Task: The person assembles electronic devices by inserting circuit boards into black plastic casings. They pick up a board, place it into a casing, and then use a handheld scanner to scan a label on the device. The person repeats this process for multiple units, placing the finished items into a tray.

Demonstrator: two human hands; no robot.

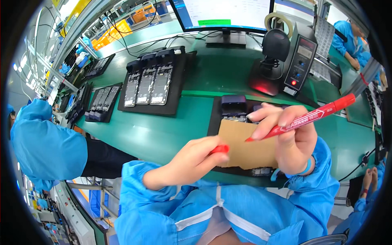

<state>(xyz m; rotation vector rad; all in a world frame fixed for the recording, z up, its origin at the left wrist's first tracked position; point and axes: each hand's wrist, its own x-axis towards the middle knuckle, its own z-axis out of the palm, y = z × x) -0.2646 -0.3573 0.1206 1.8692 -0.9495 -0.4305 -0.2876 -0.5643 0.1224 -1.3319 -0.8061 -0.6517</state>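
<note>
A red marker (311, 118) slants across my right hand (297, 136), gripped between thumb and fingers, its bare red tip pointing left and down. My left hand (190, 157) pinches the marker's red cap (220, 150), apart from the tip. Below both hands is a piece of brown cardboard (239, 141); its right edge runs behind my right hand, and I cannot tell whether that hand touches it. The cardboard covers most of a phone with bared inner parts (233, 108), which lies on a black mat (216, 116).
Three opened phones (147, 83) lie on a black tray to the left, with more on another tray (102, 102). A scanner on a stand (274, 53), a control box (301, 61) and a monitor (226, 14) stand at the back of the green table (163, 126). A co-worker in blue (47, 139) is at left.
</note>
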